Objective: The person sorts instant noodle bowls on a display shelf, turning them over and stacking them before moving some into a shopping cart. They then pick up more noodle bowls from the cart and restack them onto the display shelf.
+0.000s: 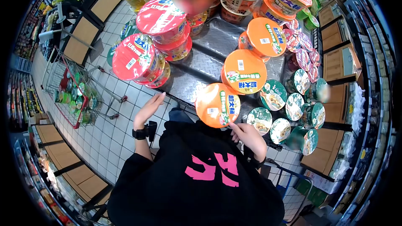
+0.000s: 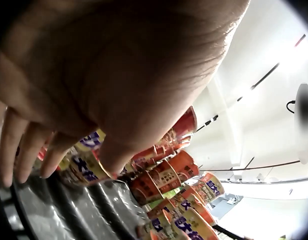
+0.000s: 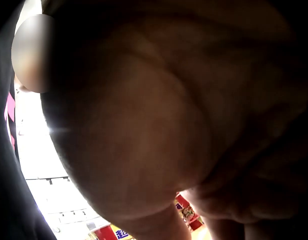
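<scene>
Left hand [image 1: 150, 109] unclenched, fingers straight and slightly parted, holding nothing, just beside the near end of the stacked red-lidded tubs [image 1: 134, 57]. Right hand [image 1: 250, 138] at the near rim of an orange-lidded tub [image 1: 217, 105], touching or pinching: cannot tell which, with fingers partly hidden. Directly ahead of the right hand, two more orange tubs [image 1: 244, 72] in a line leading away; to its right, a cluster of green-lidded tubs [image 1: 273, 95]. Ahead, between both hands, ridged metal surface [image 1: 209, 44] showing between the red and orange rows. By the look of it, partway through: red, orange and green groups already set out, middle strip apparently left to fill. Well left of the left hand, a cart [image 1: 86, 101] with green packs inside, possibly unplaced stock.
</scene>
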The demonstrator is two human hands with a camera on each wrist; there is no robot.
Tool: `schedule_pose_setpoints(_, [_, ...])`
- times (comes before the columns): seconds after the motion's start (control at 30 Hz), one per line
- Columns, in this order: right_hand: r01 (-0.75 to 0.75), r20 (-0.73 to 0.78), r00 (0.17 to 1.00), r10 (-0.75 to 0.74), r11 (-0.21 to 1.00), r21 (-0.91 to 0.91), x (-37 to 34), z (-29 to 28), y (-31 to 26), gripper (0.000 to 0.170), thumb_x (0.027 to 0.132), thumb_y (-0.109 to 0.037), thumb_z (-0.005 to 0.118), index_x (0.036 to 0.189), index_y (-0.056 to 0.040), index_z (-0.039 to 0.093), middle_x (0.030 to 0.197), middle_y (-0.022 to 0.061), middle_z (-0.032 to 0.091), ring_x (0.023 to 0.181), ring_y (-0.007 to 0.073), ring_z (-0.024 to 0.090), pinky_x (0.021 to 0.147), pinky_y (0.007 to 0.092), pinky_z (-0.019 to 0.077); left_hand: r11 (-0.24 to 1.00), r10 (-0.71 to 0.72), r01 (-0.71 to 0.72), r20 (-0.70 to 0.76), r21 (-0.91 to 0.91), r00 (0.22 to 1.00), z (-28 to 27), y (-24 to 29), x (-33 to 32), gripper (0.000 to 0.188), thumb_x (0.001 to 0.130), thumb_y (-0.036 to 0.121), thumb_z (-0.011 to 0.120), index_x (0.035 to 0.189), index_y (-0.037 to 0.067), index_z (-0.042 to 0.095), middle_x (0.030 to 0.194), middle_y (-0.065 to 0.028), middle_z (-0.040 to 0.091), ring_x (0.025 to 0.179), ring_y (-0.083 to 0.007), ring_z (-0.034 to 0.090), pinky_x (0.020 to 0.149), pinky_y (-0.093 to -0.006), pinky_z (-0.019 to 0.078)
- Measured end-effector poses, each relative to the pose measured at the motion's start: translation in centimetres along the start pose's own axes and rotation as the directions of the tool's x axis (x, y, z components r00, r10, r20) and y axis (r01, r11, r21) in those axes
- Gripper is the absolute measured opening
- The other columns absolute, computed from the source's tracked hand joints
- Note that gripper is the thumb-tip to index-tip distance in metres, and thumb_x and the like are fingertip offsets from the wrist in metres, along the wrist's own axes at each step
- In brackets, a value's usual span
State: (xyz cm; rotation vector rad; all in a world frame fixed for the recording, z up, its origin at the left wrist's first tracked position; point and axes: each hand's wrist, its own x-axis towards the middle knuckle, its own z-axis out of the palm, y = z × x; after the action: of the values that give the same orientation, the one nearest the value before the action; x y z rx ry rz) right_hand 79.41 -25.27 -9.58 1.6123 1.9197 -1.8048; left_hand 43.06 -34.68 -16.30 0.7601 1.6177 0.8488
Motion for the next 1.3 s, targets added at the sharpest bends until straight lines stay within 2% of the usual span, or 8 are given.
schedule_pose_setpoints(0.07, [0.018, -0.060, 0.998, -0.011, 0.994, 0.108, -0.3, 0.6, 0.6, 0.050, 0.092, -0.040, 0.051, 0.076, 0.0062, 0.061, 0.060, 0.0083, 0.060, 0.055, 0.0145, 0.060, 0.054, 0.0260, 0.0467, 0.967, -0.083, 0.094, -0.055, 0.235, 0.995, -4.1, -0.5, -0.2, 0.064, 0.092, 0.052, 0.044, 0.121, -0.005, 0.048, 0.111, -0.0142, 0.057, 0.096, -0.0193, 0.054, 0.087, -0.0300, 0.0414])
schedule_pose_setpoints(0.3, [0.021, -0.378, 0.919, 0.114, 0.942, 0.334, -1.9, 2.2, -1.1, 0.042, 0.095, -0.033, 0.048, 0.077, 0.0040, 0.059, 0.059, 0.0072, 0.059, 0.052, 0.0118, 0.058, 0.050, 0.0219, 0.0438, 0.950, -0.062, 0.135, -0.254, 0.281, 0.965, -19.6, -0.9, 1.7, 0.050, 0.094, 0.039, 0.043, 0.122, -0.002, 0.049, 0.106, -0.0103, 0.062, 0.099, -0.0198, 0.057, 0.086, -0.0311, 0.0415])
schedule_pose_setpoints(0.33, [0.021, -0.402, 0.907, 0.122, 0.942, 0.335, -2.3, 2.7, -2.0, 0.041, 0.096, -0.032, 0.048, 0.078, 0.0041, 0.058, 0.060, 0.0073, 0.059, 0.052, 0.0119, 0.058, 0.051, 0.0220, 0.0441, 0.934, 0.092, 0.013, -0.273, 0.358, 0.958, -21.4, -0.5, 2.3, 0.043, 0.095, 0.036, 0.044, 0.113, -0.002, 0.052, 0.091, -0.0086, 0.060, 0.089, -0.0171, 0.054, 0.081, -0.0280, 0.0419])
schedule_pose_setpoints(0.43, [0.176, -0.497, 0.867, -0.024, 0.949, 0.263, -2.3, 4.0, -4.9, 0.034, 0.096, -0.025, 0.047, 0.086, 0.0053, 0.059, 0.068, 0.0059, 0.061, 0.063, 0.0101, 0.058, 0.060, 0.0222, 0.0451, 0.952, 0.251, -0.181, -0.290, 0.248, 0.923, -25.0, 2.8, 4.0, 0.042, 0.095, 0.035, 0.045, 0.117, 0.000, 0.052, 0.098, -0.0102, 0.062, 0.092, -0.0161, 0.054, 0.082, -0.0285, 0.0411])
schedule_pose_setpoints(0.6, [0.295, -0.583, 0.792, -0.182, 0.950, 0.105, -1.4, 5.4, -12.6, 0.023, 0.094, -0.016, 0.051, 0.102, 0.0057, 0.057, 0.081, 0.0084, 0.064, 0.075, 0.0112, 0.061, 0.071, 0.0241, 0.0473, 0.919, 0.373, -0.354, -0.090, 0.174, 0.923, -26.2, 11.6, 6.1, 0.041, 0.097, 0.032, 0.042, 0.124, 0.001, 0.050, 0.111, -0.0112, 0.060, 0.108, -0.0170, 0.053, 0.096, -0.0298, 0.0376])
schedule_pose_setpoints(0.9, [0.465, -0.404, 0.801, -0.443, 0.884, -0.047, 2.0, 1.1, -21.8, 0.026, 0.096, -0.018, 0.046, 0.106, 0.0042, 0.055, 0.084, 0.0038, 0.059, 0.081, 0.0088, 0.057, 0.075, 0.0240, 0.0468, 0.812, 0.531, -0.579, 0.318, 0.073, 0.785, -24.9, 22.4, 8.5, 0.042, 0.098, 0.029, 0.037, 0.129, 0.001, 0.046, 0.122, -0.0129, 0.055, 0.117, -0.0197, 0.051, 0.099, -0.0315, 0.0365])
schedule_pose_setpoints(1.07, [0.464, -0.462, 0.697, -0.549, 0.836, -0.294, 8.9, -4.0, -26.5, 0.040, 0.095, -0.038, 0.046, 0.108, -0.0026, 0.059, 0.088, 0.0026, 0.063, 0.081, 0.0086, 0.059, 0.069, 0.0220, 0.0464, 0.779, 0.533, -0.625, 0.465, 0.058, 0.707, -22.4, 25.1, 11.3, 0.043, 0.098, 0.029, 0.038, 0.131, 0.001, 0.043, 0.127, -0.0117, 0.052, 0.119, -0.0194, 0.048, 0.101, -0.0314, 0.0354])
schedule_pose_setpoints(1.3, [0.451, -0.572, 0.633, -0.522, 0.849, -0.275, 20.0, -9.3, -31.1, 0.075, 0.083, -0.063, 0.050, 0.113, 0.0045, 0.056, 0.103, 0.0140, 0.061, 0.092, 0.0216, 0.062, 0.075, 0.0312, 0.0527, 0.798, 0.556, -0.597, 0.484, -0.082, 0.676, -19.5, 26.6, 16.2, 0.049, 0.097, 0.030, 0.039, 0.136, 0.001, 0.036, 0.138, -0.0136, 0.042, 0.129, -0.0219, 0.039, 0.105, -0.0344, 0.0317])
